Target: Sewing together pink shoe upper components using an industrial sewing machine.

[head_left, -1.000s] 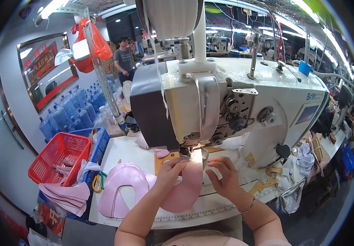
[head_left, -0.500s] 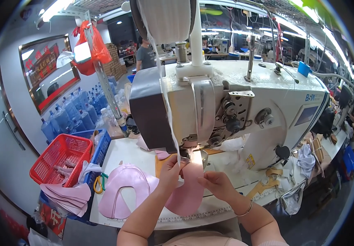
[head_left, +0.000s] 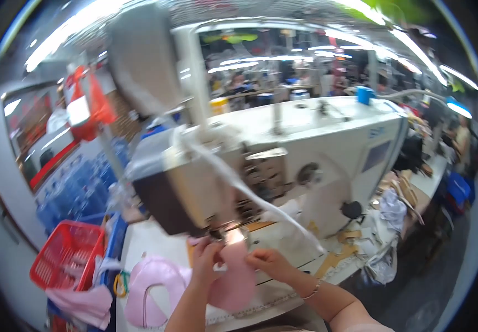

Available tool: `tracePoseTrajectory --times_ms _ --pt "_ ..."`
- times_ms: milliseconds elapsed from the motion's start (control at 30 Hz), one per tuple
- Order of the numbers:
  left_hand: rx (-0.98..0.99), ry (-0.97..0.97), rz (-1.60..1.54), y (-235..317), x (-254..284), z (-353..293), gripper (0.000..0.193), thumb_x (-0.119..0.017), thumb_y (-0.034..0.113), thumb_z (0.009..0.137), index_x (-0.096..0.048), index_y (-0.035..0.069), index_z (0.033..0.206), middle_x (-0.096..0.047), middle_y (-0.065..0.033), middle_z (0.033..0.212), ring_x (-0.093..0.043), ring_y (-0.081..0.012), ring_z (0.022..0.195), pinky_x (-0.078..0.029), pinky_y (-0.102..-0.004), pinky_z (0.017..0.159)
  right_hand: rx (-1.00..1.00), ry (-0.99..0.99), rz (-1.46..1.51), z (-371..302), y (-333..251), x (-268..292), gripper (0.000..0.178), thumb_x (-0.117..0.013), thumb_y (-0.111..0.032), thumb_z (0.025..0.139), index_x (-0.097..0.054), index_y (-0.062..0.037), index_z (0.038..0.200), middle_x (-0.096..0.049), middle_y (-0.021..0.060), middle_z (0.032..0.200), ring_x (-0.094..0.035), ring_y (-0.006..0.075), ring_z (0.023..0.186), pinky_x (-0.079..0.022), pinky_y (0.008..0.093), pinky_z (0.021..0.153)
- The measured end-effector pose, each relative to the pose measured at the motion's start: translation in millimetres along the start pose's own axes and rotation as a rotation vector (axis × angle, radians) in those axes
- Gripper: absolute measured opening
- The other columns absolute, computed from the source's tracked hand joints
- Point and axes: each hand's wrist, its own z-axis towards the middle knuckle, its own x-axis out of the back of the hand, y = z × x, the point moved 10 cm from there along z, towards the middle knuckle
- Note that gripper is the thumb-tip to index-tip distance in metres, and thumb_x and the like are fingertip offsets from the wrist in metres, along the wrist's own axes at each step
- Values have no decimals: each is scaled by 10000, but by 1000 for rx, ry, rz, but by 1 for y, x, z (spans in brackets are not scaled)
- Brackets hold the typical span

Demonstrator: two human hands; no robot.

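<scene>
A flat pink piece of fabric or leather point(head_left: 232, 288) with a rounded lower end lies under the lit needle area of a white sewing machine point(head_left: 327, 130). My left hand point(head_left: 205, 255) is closed on its left edge, close to the presser foot; the fingertips are blurred. With fingers pinched, my right hand point(head_left: 272, 262) holds the opposite edge. A white strip of tape point(head_left: 250, 191) hangs slantwise in front of the machine head, its loose end off to the right. Left of my left forearm lie curved pink pieces point(head_left: 139, 293) on the white table point(head_left: 139, 239).
A red plastic basket point(head_left: 68, 252) sits over a blue crate point(head_left: 118, 227) at the left, with pink pieces point(head_left: 84, 304) draped beside it. Yellow-and-green-handled scissors point(head_left: 120, 283) lie at the table's left edge. Scraps point(head_left: 391, 213) are heaped right of the machine. Blue water bottles point(head_left: 78, 180) stand behind.
The view has tilted and blurred, so the machine appears shifted left. The white tape, which hung straight down by my left hand, now swings out to the right. Both hands keep the pink piece.
</scene>
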Motion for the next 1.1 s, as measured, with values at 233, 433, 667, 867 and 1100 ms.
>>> tracePoseTrajectory --times_ms 233,433,667,867,1100 --pt "-190 -63 -414 -26 35 44 300 -383 281 915 -515 64 1075 -569 -58 1011 -551 -192 933 -450 -321 802 211 152 -645 -79 10 11 153 -579 -206 791 -612 -69 850 -538 93 715 -558 270 707 -450 339 639" --pt "-153 28 -480 -47 22 53 392 -368 352 901 -495 55 1124 -523 -57 1105 -505 -207 1016 -410 -328 865 574 164 -867 -122 30 -21 175 -534 -219 832 -617 -74 779 -546 119 712 -522 293 690 -461 417 641" --pt "-121 122 -478 -28 4 32 485 -289 397 921 -433 31 1206 -504 -99 1156 -494 -247 1058 -409 -360 897 532 82 -960 -119 18 -24 176 -525 -174 854 -620 -25 854 -578 128 857 -539 272 828 -476 378 688" --pt "-382 127 -18 -16 1 30 476 -285 338 926 -394 -24 1214 -495 -151 1140 -513 -250 1023 -449 -352 836 427 599 -427 -139 -23 85 151 -695 -142 745 -629 -63 855 -609 61 744 -595 138 674 -462 263 592" --pt "-397 -97 35 -14 -8 29 496 -294 455 920 -443 80 1208 -513 -75 1154 -503 -243 1059 -413 -369 903 1027 1198 501 -256 -135 243 283 -535 -132 874 -478 -38 1136 -509 13 806 -478 73 653 -413 209 581"
